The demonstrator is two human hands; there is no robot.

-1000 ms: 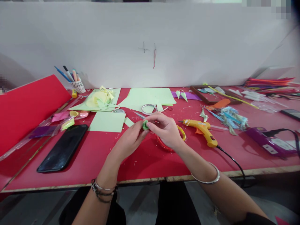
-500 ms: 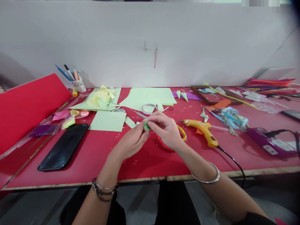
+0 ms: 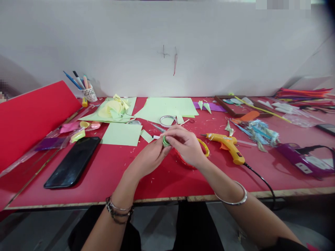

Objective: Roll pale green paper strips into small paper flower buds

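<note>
Between the fingertips of both hands is a small rolled coil of green paper (image 3: 165, 141), partly covered by the fingers. My left hand (image 3: 150, 155) grips it from the left, its fingers closed. From the right, my right hand (image 3: 187, 143) pinches the same coil with thumb and fingers. Under and behind the right hand lie red and yellow rings (image 3: 205, 147), half hidden. A roll of tape (image 3: 168, 121) rests just beyond the hands. To their left, a white-bodied marker (image 3: 156, 137) lies near a small strip of green paper (image 3: 146, 136).
A yellow glue gun (image 3: 230, 144) lies to the right, its cord running over the front edge, near a purple power strip (image 3: 303, 158). On the left are a black phone (image 3: 73, 162) and a pen cup (image 3: 89, 94). Green sheets (image 3: 167, 106) lie at the back.
Both hands stay together on the paper coil, with slight finger movement; the coil appears turned a little. The whole view has shifted slightly.
</note>
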